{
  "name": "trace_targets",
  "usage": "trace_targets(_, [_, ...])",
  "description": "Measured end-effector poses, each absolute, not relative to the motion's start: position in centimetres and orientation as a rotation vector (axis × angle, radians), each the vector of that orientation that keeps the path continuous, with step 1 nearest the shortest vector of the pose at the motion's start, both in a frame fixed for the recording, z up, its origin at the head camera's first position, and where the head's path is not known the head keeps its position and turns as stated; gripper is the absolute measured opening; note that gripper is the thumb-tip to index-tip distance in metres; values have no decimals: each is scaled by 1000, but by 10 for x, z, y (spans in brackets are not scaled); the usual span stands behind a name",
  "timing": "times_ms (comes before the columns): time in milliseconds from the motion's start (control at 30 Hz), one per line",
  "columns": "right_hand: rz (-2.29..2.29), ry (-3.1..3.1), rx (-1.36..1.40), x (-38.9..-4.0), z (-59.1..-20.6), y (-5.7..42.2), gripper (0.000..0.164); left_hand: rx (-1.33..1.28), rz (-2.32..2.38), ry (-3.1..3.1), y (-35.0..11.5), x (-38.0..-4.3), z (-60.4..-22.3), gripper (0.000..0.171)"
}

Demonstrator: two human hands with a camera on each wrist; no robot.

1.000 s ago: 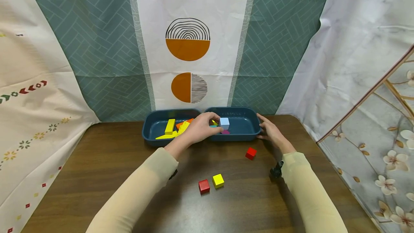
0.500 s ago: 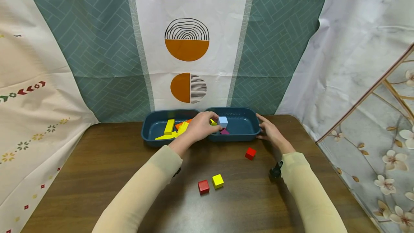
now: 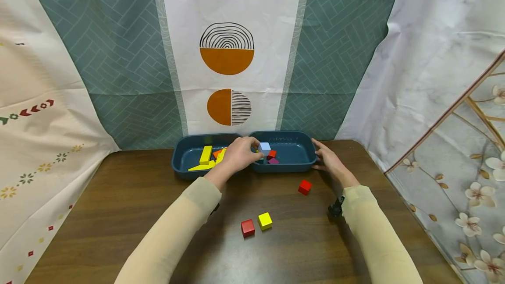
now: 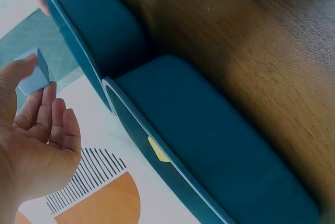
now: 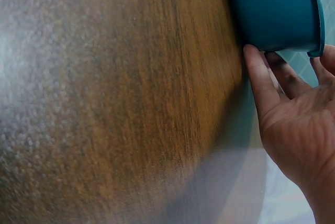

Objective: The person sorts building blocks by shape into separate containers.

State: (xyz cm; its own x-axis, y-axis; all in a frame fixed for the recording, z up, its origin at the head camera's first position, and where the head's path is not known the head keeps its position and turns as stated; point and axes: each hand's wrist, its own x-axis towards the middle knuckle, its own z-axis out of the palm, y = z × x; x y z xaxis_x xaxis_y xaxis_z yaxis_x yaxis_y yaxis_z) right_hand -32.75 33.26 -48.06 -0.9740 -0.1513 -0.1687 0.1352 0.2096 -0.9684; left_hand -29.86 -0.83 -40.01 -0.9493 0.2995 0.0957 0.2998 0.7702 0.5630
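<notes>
My left hand [image 3: 239,154] pinches a light blue cube [image 3: 264,147] between thumb and fingertips, above the left end of the right-hand dark blue bin [image 3: 286,168]. In the left wrist view the cube [image 4: 35,75] shows higher than the bin rims. Under it, inside that bin, lie a purple block [image 3: 273,161] and a red block [image 3: 272,154]; my hand partly hides other pieces there. My right hand [image 3: 333,163] touches the same bin's right end, its fingers extended against the outer wall [image 5: 277,20] in the right wrist view.
A second dark blue bin [image 3: 178,166] adjoins on the left, holding yellow pieces [image 3: 205,155] and an orange one. On the wooden table [image 3: 307,249] lie a red cube [image 3: 304,187], another red cube [image 3: 247,228] and a yellow cube [image 3: 265,221]. Patterned cloth hangs behind.
My left hand has shifted a little left with the light blue cube. A red block in the right-hand bin has come into view. My right hand has stayed at the bin's end.
</notes>
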Motion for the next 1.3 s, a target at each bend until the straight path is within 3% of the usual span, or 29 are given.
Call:
trace_targets(833, [-1855,2246,-20,-326,-481,331,64,-463,-817,-3029,-7,-301,-405,39])
trace_targets(1300, [-1836,2263,-28,-324,-479,331,64,-479,-888,-2975,-12,-299,-402,57])
